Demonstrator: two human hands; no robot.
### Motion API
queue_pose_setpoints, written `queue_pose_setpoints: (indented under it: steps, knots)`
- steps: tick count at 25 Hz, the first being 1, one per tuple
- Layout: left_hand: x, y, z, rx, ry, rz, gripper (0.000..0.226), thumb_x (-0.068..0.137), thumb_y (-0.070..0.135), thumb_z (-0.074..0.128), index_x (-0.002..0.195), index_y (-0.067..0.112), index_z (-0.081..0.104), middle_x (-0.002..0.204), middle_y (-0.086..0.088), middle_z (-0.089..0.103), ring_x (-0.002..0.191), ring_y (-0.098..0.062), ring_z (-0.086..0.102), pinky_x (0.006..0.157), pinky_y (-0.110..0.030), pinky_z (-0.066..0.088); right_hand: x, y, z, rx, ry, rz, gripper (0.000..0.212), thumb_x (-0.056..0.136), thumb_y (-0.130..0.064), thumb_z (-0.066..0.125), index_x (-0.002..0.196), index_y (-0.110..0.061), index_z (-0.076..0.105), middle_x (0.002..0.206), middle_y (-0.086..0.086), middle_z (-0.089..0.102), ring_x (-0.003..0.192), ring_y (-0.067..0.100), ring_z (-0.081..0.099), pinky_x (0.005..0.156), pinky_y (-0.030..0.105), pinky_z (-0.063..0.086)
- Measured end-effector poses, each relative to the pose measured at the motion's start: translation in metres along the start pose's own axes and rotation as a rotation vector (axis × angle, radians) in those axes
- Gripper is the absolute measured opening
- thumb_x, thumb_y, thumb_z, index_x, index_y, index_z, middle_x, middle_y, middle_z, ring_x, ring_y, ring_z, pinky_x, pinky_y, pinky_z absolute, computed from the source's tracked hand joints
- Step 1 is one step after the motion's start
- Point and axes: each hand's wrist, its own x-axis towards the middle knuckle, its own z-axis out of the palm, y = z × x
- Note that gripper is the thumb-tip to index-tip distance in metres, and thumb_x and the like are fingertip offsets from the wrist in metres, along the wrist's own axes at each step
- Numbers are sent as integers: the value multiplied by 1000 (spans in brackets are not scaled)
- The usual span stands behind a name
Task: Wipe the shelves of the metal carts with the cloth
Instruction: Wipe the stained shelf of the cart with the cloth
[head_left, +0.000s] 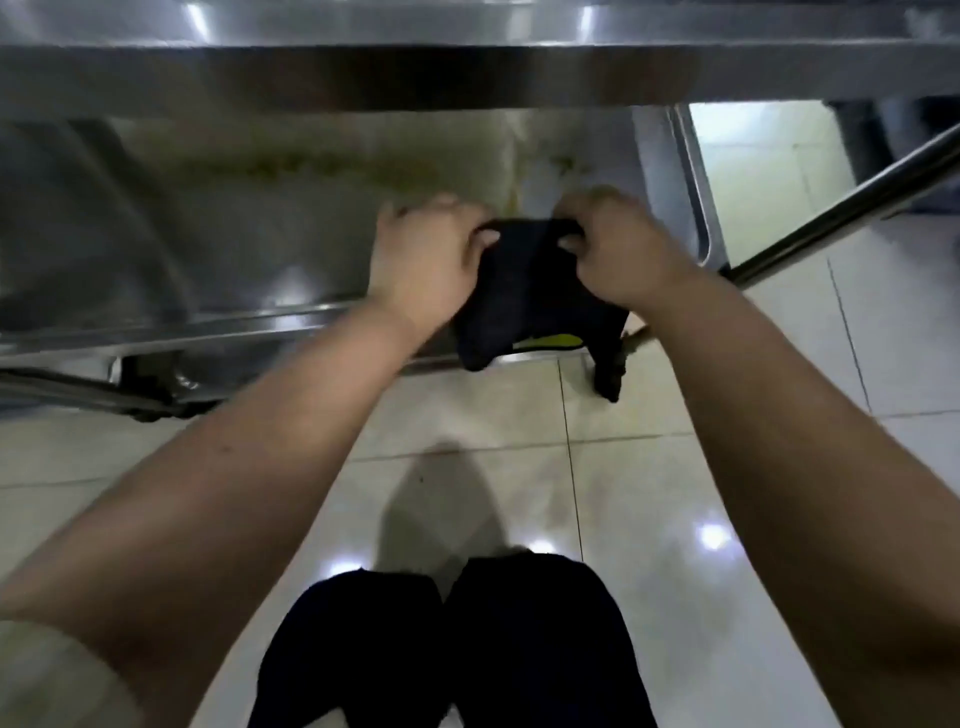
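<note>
A dark cloth (524, 291) with a yellow-green patch hangs between my two hands, over the front rim of the metal cart's lower shelf (218, 244). My left hand (426, 254) grips the cloth's left top edge. My right hand (618, 249) grips its right top edge. The cloth's lower corners dangle past the shelf rim toward the floor. Yellowish stains (322, 166) streak the shelf's far side, beyond my hands. The upper shelf (467, 67) of the cart spans the top of the view.
A slanted metal tube (852, 202) of the cart frame crosses at the right. A cart caster (150, 384) sits at the lower left under the shelf. Glossy pale floor tiles (519, 467) lie below, with my dark-trousered knees (457, 644) at the bottom.
</note>
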Motion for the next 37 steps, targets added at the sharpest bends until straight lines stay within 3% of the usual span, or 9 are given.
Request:
queue_pose_setpoints:
  steps: [5,9,11,13,15,19,29,33,37]
  knots:
    - [69,-46,78,161,0,-88,28,95,42,54,115,27,66,113,-9,63,112,-34,53,89,-41,36,87,41,73,-329,90,144,33,94,-19,57,127,-17,57,132,17,51,126,39,41,104,46,34]
    - [76,-82,90,-85,227,-95,39,96,46,46,119,23,66,120,-10,64,112,-34,56,90,-39,44,65,28,107,-28,456,29,44,92,-24,49,136,-25,53,136,9,52,128,37,41,109,53,30]
    - [98,-106,84,-76,152,-168,42,99,42,40,130,22,60,137,-10,56,126,-32,50,103,-39,39,51,9,110,-87,286,-34,50,95,-45,38,144,-35,42,149,2,42,139,35,32,116,59,14]
    - [115,-127,81,118,-55,-267,49,101,48,31,147,32,38,158,-2,31,146,-28,22,117,-50,14,47,6,117,-241,-5,33,63,92,-70,20,151,-50,8,163,-10,2,148,35,-4,114,63,-8]
    - [121,-139,85,191,-170,-319,56,100,57,22,153,41,15,164,6,6,150,-23,-2,115,-60,-3,50,15,122,-269,-102,69,68,84,-80,9,144,-58,-13,159,-18,-20,145,36,-22,110,67,-14]
    - [120,-138,93,213,-158,-304,54,100,56,14,153,44,6,163,8,-6,150,-22,-8,115,-62,-3,94,30,121,-253,-21,97,70,79,-83,6,143,-61,-12,159,-20,-16,146,38,-19,109,67,-15]
    - [124,-135,97,249,-179,-316,53,100,57,11,151,48,0,163,11,-8,150,-21,-7,115,-61,-4,285,50,94,-197,31,223,68,89,-76,21,151,-50,7,163,-10,-1,147,40,-11,107,72,-10]
    - [122,-132,95,221,-187,-328,54,100,56,13,151,48,0,163,10,-9,150,-22,-8,115,-61,-4,246,45,94,-164,4,151,65,92,-72,22,151,-49,7,163,-13,-3,148,37,-11,110,69,-9]
    - [121,-131,93,238,-194,-329,54,101,54,13,152,46,-1,163,8,-9,150,-26,-8,114,-63,-3,119,32,113,-210,-59,96,65,86,-75,12,145,-58,-9,159,-20,-18,146,35,-19,111,67,-11]
